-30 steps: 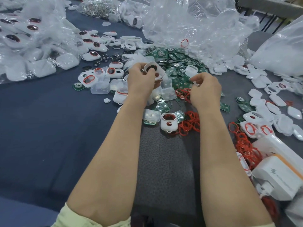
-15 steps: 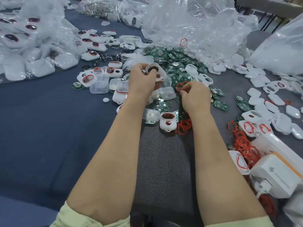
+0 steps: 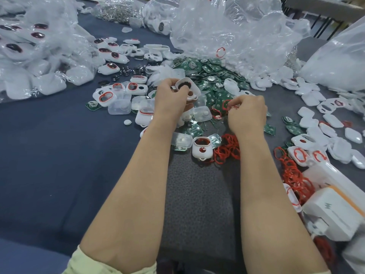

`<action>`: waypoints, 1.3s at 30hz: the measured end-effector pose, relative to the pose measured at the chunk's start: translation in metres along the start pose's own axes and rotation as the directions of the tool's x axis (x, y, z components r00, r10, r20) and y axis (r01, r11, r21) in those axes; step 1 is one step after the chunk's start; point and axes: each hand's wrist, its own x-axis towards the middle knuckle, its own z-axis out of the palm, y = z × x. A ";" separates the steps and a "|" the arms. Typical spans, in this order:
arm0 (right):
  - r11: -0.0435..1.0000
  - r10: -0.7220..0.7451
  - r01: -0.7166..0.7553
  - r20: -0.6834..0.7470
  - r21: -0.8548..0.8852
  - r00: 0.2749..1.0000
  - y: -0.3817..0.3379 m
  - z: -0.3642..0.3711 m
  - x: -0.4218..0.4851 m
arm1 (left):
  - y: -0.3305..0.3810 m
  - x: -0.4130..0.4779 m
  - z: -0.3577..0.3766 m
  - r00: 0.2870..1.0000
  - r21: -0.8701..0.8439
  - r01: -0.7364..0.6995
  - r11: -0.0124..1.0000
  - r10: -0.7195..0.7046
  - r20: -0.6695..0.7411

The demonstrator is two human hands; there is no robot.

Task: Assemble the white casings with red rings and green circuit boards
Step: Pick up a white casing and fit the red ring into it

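Inspector: State of left hand (image 3: 171, 99)?
Operator: Fingers curled round a white rounded plastic casing (image 3: 191, 90). The casing is held raised above the table, open face toward the camera. One fingertip rests at its large dark oval opening.
Inspector: State of right hand (image 3: 247, 114)?
Operator: Fingers curled, tips pinching a thin red rubber ring (image 3: 226, 105). The ring sits just right of the held casing, apart from it.
Inspector: Location of component stock?
Operator: Green circuit boards (image 3: 212, 75) lie heaped beyond both hands, against a crumpled clear plastic bag (image 3: 237, 28). Loose red rings (image 3: 227, 150) lie piled beside the right wrist. A second white casing with red-lined opening (image 3: 202, 148) lies flat, touching that pile. Plain white shells (image 3: 316, 123) spread at the right.
Inspector: Work surface?
Operator: Dark blue cloth (image 3: 49, 155), with a grey textured mat (image 3: 197, 194) between the forearms.
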 end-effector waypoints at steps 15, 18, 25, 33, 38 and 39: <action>0.997 -0.058 0.068 0.235 -0.035 0.970 0.001 0.015 0.002 | -0.004 0.002 0.002 0.999 0.037 -0.035 0.999 0.035 -0.016; 0.995 -0.096 0.090 0.199 0.041 0.975 0.001 0.010 0.000 | -0.004 0.002 0.002 0.999 0.032 -0.034 0.999 0.035 -0.020; 0.989 -0.139 0.139 0.544 0.042 0.828 0.001 -0.037 -0.003 | -0.004 0.002 0.001 0.999 0.031 -0.035 0.999 0.036 -0.015; 0.989 -0.092 0.048 0.327 0.139 0.940 -0.006 -0.021 -0.006 | -0.004 0.002 0.002 0.999 0.057 -0.044 0.997 0.045 -0.013; 0.995 -0.096 0.089 0.327 0.036 0.940 -0.014 0.006 -0.009 | -0.004 0.002 0.002 0.998 0.047 -0.052 0.998 0.053 -0.019; 0.996 -0.086 0.081 0.319 0.031 0.944 -0.013 0.008 -0.007 | -0.004 0.002 0.003 0.998 0.037 -0.051 0.998 0.052 -0.020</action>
